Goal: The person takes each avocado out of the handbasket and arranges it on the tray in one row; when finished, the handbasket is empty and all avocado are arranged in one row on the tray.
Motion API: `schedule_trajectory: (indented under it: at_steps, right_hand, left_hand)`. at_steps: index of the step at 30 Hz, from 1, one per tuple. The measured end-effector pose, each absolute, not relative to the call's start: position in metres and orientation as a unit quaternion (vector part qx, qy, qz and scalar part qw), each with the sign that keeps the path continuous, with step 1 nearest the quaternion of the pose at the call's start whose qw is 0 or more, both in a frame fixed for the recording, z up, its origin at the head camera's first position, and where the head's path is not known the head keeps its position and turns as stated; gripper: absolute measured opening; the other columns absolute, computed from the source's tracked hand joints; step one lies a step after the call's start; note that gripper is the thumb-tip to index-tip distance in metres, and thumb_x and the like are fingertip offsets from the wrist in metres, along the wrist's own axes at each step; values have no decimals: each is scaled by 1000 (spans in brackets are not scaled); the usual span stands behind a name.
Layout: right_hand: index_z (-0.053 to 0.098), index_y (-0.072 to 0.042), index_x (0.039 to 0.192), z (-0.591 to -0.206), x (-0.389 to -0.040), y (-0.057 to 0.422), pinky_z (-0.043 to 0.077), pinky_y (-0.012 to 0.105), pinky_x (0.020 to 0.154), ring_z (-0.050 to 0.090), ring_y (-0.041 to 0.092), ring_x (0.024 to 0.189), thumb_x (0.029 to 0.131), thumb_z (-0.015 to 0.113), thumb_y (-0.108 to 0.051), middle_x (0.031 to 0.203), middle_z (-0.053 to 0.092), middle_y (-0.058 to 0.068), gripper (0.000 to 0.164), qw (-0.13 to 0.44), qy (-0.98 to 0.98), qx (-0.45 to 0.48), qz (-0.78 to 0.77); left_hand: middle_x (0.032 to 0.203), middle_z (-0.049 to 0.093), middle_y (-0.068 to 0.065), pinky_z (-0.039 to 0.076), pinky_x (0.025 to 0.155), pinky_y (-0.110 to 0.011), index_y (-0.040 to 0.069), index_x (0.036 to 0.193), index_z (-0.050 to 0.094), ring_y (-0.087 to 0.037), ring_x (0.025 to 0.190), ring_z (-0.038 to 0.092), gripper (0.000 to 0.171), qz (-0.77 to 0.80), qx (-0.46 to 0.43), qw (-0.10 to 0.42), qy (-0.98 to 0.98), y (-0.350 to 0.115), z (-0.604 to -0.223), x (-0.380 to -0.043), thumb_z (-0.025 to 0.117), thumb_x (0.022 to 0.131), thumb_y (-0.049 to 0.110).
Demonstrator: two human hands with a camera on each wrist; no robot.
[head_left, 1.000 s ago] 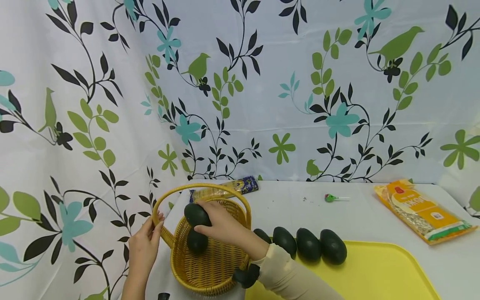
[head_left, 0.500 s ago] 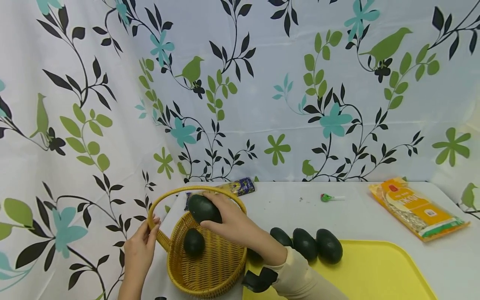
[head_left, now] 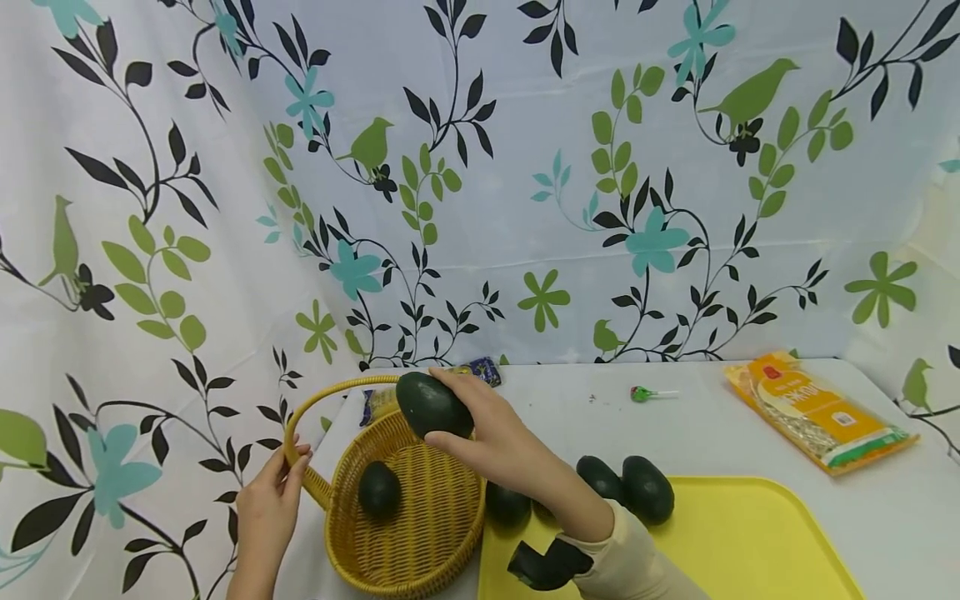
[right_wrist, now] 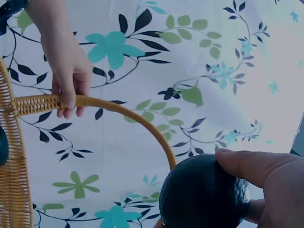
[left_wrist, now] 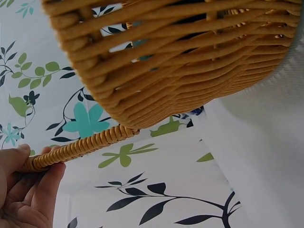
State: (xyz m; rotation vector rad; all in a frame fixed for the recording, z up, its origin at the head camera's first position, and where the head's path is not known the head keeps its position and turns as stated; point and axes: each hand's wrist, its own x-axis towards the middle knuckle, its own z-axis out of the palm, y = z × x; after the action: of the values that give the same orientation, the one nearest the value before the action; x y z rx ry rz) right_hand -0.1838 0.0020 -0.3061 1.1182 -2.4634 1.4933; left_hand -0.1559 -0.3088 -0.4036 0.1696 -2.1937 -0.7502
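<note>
My left hand (head_left: 268,504) grips the arched handle (left_wrist: 85,146) of a yellow-brown wicker basket (head_left: 408,542), near where it joins the left side. The basket's open top faces me, and one dark green avocado (head_left: 379,490) lies inside it. In my right hand (head_left: 498,433) is another dark avocado (head_left: 433,405), held over the basket's upper right rim. The right wrist view shows the thumb pressed on this avocado (right_wrist: 204,192), with the other fingers mostly hidden behind it. Several more avocados (head_left: 648,490) lie along the back left of a yellow tray (head_left: 757,533), partly covered by my right arm.
The yellow tray stands just right of the basket. An orange packet (head_left: 821,412) of grains lies at the back right of the white table (head_left: 570,417). A lollipop (head_left: 651,393) lies near the back edge. A blue-and-yellow packet (head_left: 480,371) is behind the basket. Patterned curtain surrounds the table.
My right hand has lifted the avocado away from the one left in the basket and moved it rightward toward the tray. The left hand still holds the handle. The head view has shifted slightly.
</note>
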Motion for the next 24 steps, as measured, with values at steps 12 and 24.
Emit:
schedule_trajectory:
  at_steps: [12, 24]
  right_hand:
    - [30, -24, 148, -307, -188, 37, 47, 47, 98, 47, 27, 129, 89, 66, -27, 146, 40, 8, 69, 75, -805, 320, 493]
    - [31, -22, 147, -317, -200, 86, 51, 48, 92, 51, 32, 124, 87, 68, -28, 145, 42, 12, 71, 112, -824, 240, 500]
  left_hand:
    - [102, 72, -16, 34, 68, 10, 0, 117, 63, 38, 87, 32, 29, -303, 78, 383, -869, -309, -405, -157, 62, 90, 10]
    - [102, 72, -15, 35, 67, 9, 1, 116, 64, 4, 97, 61, 28, -296, 89, 374, -875, -307, -403, -156, 62, 91, 12]
